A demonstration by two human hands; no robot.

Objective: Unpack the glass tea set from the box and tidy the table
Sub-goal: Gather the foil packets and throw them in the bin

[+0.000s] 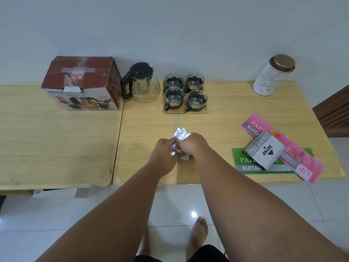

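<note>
At frame centre, left hand (164, 148) and right hand (192, 145) together clutch crumpled silver wrapping (180, 136); above stand four cups (186, 91), one teapot (140, 83), one box (82, 83).

Tea set unpacked along the back of the table

The box (81, 84) stood at the back left; right of it sat the teapot (140, 83), then four cups (186, 91) on trays; a tin (272, 75) stood at the far right.

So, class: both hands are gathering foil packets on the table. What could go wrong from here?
A packet could slip from the loose bunch of foil packets held between the left hand and right hand. The pink receipt book overhangs the table edge and might fall.
</note>
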